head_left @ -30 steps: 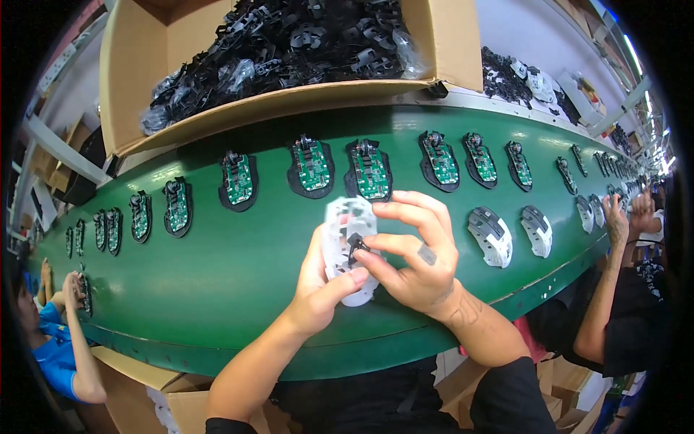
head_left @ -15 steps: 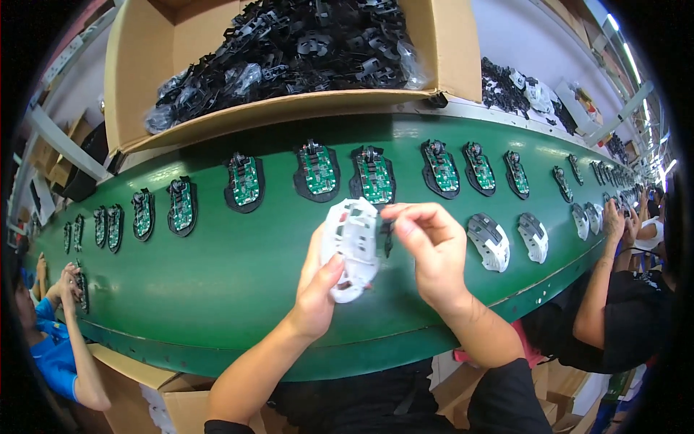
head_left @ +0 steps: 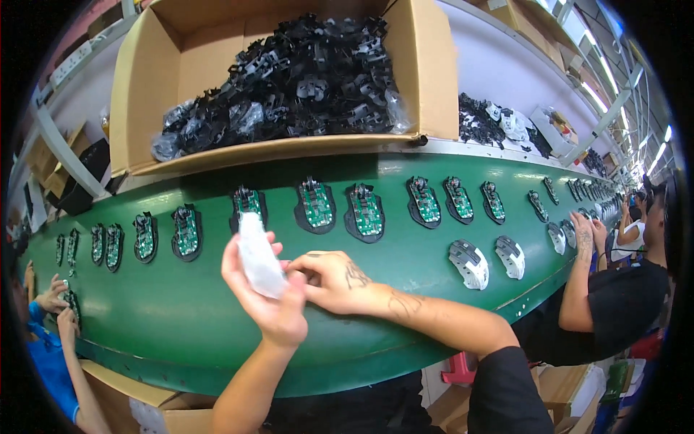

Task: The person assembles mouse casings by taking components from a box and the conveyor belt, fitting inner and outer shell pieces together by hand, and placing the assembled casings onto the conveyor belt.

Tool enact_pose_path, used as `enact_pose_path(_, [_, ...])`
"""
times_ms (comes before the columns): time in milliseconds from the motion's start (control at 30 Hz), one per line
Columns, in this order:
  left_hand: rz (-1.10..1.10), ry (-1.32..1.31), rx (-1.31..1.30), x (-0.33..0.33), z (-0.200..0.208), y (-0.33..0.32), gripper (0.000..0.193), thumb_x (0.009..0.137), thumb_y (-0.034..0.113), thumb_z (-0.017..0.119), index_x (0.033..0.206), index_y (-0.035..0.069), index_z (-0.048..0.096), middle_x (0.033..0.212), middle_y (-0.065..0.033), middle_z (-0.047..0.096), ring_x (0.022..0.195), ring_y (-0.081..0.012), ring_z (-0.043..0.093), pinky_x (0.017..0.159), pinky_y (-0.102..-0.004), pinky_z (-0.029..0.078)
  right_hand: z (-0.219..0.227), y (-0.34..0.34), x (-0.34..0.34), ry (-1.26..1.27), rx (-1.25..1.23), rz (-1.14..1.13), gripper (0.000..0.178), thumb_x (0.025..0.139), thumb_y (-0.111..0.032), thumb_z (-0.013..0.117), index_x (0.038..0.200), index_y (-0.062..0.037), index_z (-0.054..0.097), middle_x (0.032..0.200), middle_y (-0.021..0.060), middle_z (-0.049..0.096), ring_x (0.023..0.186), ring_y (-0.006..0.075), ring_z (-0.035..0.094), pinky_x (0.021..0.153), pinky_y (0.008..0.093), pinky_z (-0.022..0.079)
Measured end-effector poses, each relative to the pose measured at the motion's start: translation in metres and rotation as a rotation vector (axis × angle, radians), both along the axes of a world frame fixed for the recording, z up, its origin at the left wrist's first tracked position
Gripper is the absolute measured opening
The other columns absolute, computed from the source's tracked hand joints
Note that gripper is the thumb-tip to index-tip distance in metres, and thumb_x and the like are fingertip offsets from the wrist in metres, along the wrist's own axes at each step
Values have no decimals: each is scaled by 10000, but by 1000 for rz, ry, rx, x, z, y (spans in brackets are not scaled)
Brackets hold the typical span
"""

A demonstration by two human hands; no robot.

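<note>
On the near side of the cardboard box (head_left: 437, 79), our left hand (head_left: 278, 315) grips a tilted white plastic shell (head_left: 260, 260), fingers wrapped behind it, thumb alongside. Our right hand (head_left: 336, 282) curls nearly closed at the shell's edge; we cannot tell whether its half-hidden fingertips pinch anything. The shell, its detail washed out, partly covers a circuit board (head_left: 248, 200) nearer the box.

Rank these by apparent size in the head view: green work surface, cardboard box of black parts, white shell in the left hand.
Largest to smallest:
1. Green work surface
2. Cardboard box
3. White shell
</note>
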State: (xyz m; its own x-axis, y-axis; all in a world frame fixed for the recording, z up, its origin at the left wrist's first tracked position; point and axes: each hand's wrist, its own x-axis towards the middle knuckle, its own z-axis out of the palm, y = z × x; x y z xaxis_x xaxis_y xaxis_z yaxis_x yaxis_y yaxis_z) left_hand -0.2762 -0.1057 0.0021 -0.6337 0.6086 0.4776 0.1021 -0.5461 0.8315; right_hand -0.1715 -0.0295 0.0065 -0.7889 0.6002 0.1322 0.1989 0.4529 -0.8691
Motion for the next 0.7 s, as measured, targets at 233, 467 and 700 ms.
enact_pose_path(233, [-8, 454, 77, -6, -11, 0, 853, 638, 208, 776, 1338, -53, 366, 1200, -202, 508, 1028, -289, 578, 934, -392, 478, 61, 102, -24, 151, 803, -175, 164, 819, -106, 673, 970, -52, 712, 936, 130, 713, 868, 304, 689, 776, 404, 556])
enact_pose_path(467, [-133, 980, -162, 15, -12, 4, 683, 613, 322, 824, 1171, 29, 563, 1030, -141, 568, 887, -307, 558, 781, -416, 449, 126, 206, 9, -868, 1242, -504, 506, 758, -51, 648, 1243, -194, 666, 1446, 110, 489, 1394, 354, 354, 1114, 472, 356])
enact_pose_path(700, [-315, 1032, -236, 12, -17, 2, 663, 621, 344, 832, 1160, 38, 598, 1003, -133, 542, 943, -306, 532, 804, -404, 445, 116, 232, 12, -789, 1338, -429, 489, 807, -65, 656, 1282, -180, 635, 1410, 100, 511, 1370, 325, 389, 1104, 448, 368])
